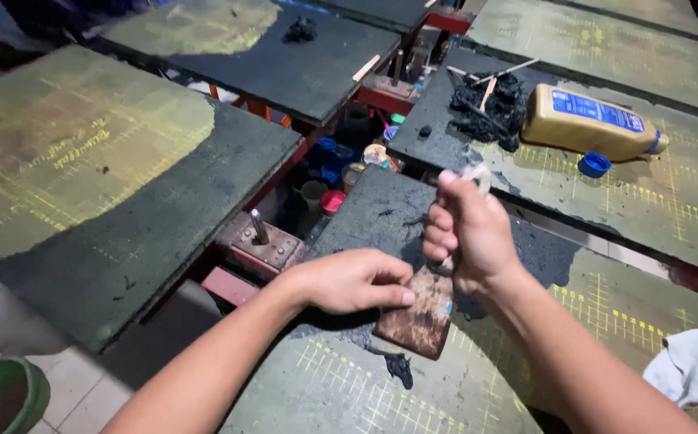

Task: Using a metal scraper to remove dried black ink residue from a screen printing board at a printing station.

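Fingers of the right hand [468,233] are wrapped tight around the handle of a rusty scraper [418,315], whose blade is pressed on the green board [341,386]. The blade's edge is touched by the left hand [355,280], its fingers curled loosely.

I see a rust-brown scraper blade [421,315], mottled with darker stains. The counter [341,386] under it is olive green, ruled with a yellow grid and smeared with black paste. Further off, a mustard-yellow bottle [590,123] carries a blue label, and its blue cap [594,164] lies beside it. A white rag [686,366] sits on the right. A green bucket [4,395] shows at lower left, and a pink cup [331,201] between the boards.
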